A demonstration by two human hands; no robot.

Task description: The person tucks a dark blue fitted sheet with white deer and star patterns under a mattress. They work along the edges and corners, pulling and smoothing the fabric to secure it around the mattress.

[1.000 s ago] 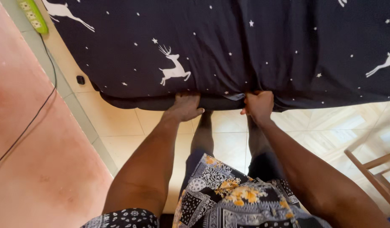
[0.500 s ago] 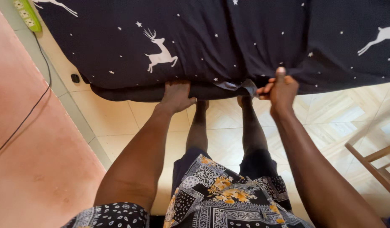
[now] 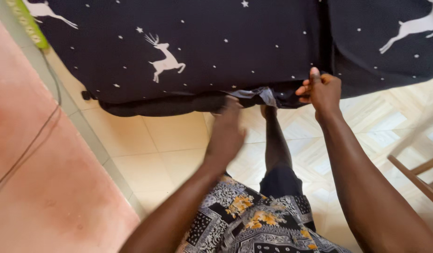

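Note:
A dark navy bedsheet printed with white deer and stars covers a mattress across the top of the view. My right hand pinches the sheet's lower edge near a grey tag. My left hand is blurred, off the sheet and below its edge, fingers loose and holding nothing. My legs and patterned shorts fill the bottom middle.
Cream floor tiles lie under the bed. A reddish wall runs down the left with a black cable and a green power strip. A wooden chair frame stands at the right.
My left hand has let go of the mattress edge and dropped back toward me. My right hand shifted right along the sheet's edge, still pinching it.

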